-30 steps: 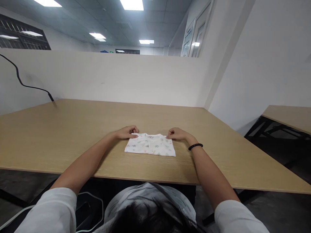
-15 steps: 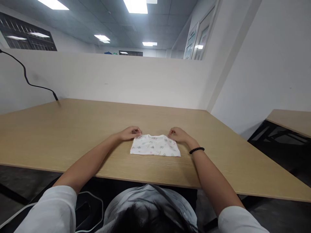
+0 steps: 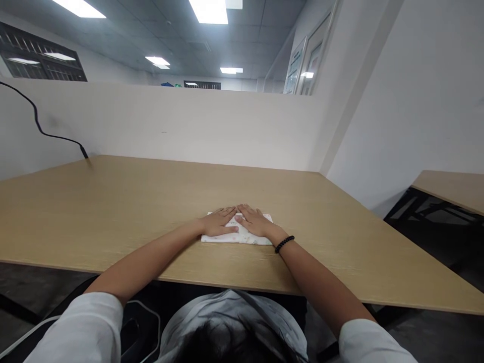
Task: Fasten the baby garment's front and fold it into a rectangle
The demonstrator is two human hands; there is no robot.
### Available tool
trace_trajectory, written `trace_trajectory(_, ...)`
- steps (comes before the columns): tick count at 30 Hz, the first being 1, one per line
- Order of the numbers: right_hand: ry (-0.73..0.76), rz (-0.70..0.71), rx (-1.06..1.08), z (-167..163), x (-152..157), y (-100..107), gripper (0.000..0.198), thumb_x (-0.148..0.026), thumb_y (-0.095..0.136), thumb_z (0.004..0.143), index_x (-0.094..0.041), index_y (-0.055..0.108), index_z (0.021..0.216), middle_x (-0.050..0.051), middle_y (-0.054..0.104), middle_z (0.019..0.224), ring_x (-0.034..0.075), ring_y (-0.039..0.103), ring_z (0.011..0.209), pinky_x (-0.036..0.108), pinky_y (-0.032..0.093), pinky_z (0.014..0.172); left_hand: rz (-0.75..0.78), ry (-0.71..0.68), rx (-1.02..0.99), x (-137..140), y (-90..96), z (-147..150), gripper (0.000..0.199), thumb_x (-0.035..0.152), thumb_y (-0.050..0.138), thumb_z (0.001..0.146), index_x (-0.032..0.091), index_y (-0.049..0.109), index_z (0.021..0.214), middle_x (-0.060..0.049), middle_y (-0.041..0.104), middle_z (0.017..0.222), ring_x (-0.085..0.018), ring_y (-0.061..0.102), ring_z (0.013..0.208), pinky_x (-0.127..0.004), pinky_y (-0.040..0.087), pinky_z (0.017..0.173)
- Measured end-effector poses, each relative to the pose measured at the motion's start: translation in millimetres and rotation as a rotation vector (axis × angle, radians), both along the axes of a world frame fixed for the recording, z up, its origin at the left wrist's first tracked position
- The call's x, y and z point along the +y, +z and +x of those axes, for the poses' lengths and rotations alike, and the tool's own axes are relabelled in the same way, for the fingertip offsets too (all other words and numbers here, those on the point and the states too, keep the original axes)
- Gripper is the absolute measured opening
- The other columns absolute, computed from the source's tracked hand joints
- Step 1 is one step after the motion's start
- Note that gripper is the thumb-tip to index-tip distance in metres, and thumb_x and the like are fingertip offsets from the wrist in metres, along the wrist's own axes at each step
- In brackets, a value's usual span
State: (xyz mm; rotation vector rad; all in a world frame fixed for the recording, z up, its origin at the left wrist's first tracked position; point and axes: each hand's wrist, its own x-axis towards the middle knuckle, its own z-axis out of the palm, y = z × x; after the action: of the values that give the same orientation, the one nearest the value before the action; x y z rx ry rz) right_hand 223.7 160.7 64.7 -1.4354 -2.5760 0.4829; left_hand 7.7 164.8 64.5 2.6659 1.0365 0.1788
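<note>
A folded white baby shirt (image 3: 247,239) with a small coloured print lies flat near the front of the wooden table (image 3: 151,191). My left hand (image 3: 221,222) rests flat on its left half, fingers stretched out towards the middle. On the right half lies my right hand (image 3: 254,221), palm down with its fingers extended. The fingertips of both hands come close together near the shirt's upper middle. Much of the shirt, its neckline included, is covered by the hands. A black bead bracelet (image 3: 284,244) circles my right wrist.
A white partition (image 3: 196,131) rises behind the table, and a white wall (image 3: 408,111) stands at the right. One black cable (image 3: 56,135) runs down to the table's back left corner. Another table (image 3: 454,189) is at the far right. A white cable (image 3: 151,312) hangs below the front edge.
Both hands have moved inward from the shirt's upper corners. Their curled fingers have straightened, and the palms now lie flat on the shirt.
</note>
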Motion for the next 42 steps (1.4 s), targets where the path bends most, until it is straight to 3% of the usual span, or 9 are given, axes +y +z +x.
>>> trace_trajectory(6, -0.124, 0.016, -0.057, 20.4, 9.1, 3.4, 0.083, -0.071, 0.01, 0.093, -0.019, 0.012, 0.157, 0.012, 0.012, 0.161, 0.027, 0.005, 0.149, 0.055, 0.002, 0.117, 0.0, 0.102, 0.092, 15.6, 6.9, -21.0, 0.09, 0.076, 0.026, 0.088, 0.017, 0.016, 0.156, -0.013, 0.014, 0.16, -0.031, 0.007, 0.148, -0.051, 0.003, 0.117)
trace_trajectory(13, -0.463, -0.021, -0.108, 53.9, 23.7, -2.5, 0.086, -0.071, 0.007, 0.092, -0.014, 0.017, 0.156, 0.019, 0.012, 0.16, 0.035, 0.004, 0.148, 0.068, 0.005, 0.11, -0.004, 0.261, 0.083, 33.1, 0.9, -50.8, 0.078, 0.068, 0.015, 0.094, 0.02, 0.018, 0.155, -0.013, 0.015, 0.16, -0.033, 0.005, 0.148, -0.061, 0.003, 0.113)
trace_trajectory(21, -0.733, 0.085, 0.01, 65.8, 22.8, 16.7, 0.092, -0.074, 0.017, 0.09, -0.009, 0.019, 0.155, 0.025, 0.013, 0.158, 0.04, 0.005, 0.146, 0.072, 0.002, 0.107, 0.058, 0.592, 0.174, 62.9, -9.4, -87.7, 0.068, 0.056, 0.012, 0.097, 0.022, 0.022, 0.155, -0.014, 0.018, 0.16, -0.034, 0.014, 0.147, -0.064, 0.014, 0.11)
trace_trajectory(24, -0.633, 0.17, 0.163, 47.8, 12.3, 31.6, 0.093, -0.076, 0.018, 0.089, -0.013, 0.011, 0.156, 0.021, 0.007, 0.16, 0.037, 0.002, 0.147, 0.068, 0.006, 0.11, 0.088, 0.693, 0.153, 65.9, -9.8, -96.5, 0.069, 0.055, 0.014, 0.096, 0.019, 0.024, 0.154, -0.017, 0.017, 0.16, -0.035, 0.012, 0.147, -0.064, 0.016, 0.11)
trace_trajectory(27, -0.335, 0.219, 0.186, 20.7, -6.1, 36.5, 0.086, -0.074, 0.024, 0.09, -0.021, 0.009, 0.157, 0.012, 0.0, 0.162, 0.032, -0.005, 0.148, 0.063, 0.001, 0.113, 0.113, 0.69, 0.13, 64.5, -10.2, -95.6, 0.069, 0.055, 0.016, 0.096, 0.018, 0.026, 0.153, -0.016, 0.014, 0.16, -0.035, 0.01, 0.147, -0.064, 0.015, 0.11)
trace_trajectory(30, 0.02, 0.081, 0.09, -4.1, -27.2, 31.3, 0.085, -0.075, 0.033, 0.088, -0.028, 0.013, 0.157, 0.007, 0.002, 0.162, 0.03, -0.003, 0.148, 0.058, -0.001, 0.115, 0.119, 0.626, 0.123, 62.0, -11.1, -88.5, 0.069, 0.056, 0.017, 0.096, 0.017, 0.028, 0.152, -0.016, 0.014, 0.16, -0.034, 0.009, 0.148, -0.061, 0.014, 0.112)
trace_trajectory(32, 0.167, -0.024, 0.012, -14.6, -37.8, 27.1, 0.083, -0.077, 0.035, 0.087, -0.031, 0.02, 0.155, 0.006, 0.008, 0.162, 0.03, 0.002, 0.149, 0.056, -0.004, 0.116, 0.111, 0.565, 0.124, 60.2, -11.6, -84.3, 0.068, 0.056, 0.016, 0.097, 0.017, 0.031, 0.151, -0.015, 0.016, 0.16, -0.032, 0.011, 0.148, -0.059, 0.015, 0.113)
trace_trajectory(36, 0.184, -0.032, -0.04, -22.8, -45.9, 25.0, 0.087, -0.079, 0.039, 0.084, -0.032, 0.022, 0.155, 0.006, 0.011, 0.161, 0.031, 0.005, 0.148, 0.058, -0.005, 0.115, 0.079, 0.474, 0.137, 56.1, -10.6, -82.0, 0.069, 0.057, 0.014, 0.097, 0.018, 0.031, 0.151, -0.015, 0.021, 0.159, -0.029, 0.017, 0.147, -0.058, 0.014, 0.113)
trace_trajectory(42, 0.107, 0.045, -0.111, -30.5, -50.9, 24.8, 0.095, -0.081, 0.042, 0.08, -0.025, 0.021, 0.155, 0.012, 0.012, 0.161, 0.036, 0.008, 0.147, 0.064, 0.001, 0.113, 0.017, 0.512, 0.213, 50.7, 1.0, -72.1, 0.068, 0.052, 0.015, 0.098, 0.012, 0.025, 0.152, -0.018, 0.017, 0.159, -0.031, 0.014, 0.147, -0.059, 0.016, 0.112)
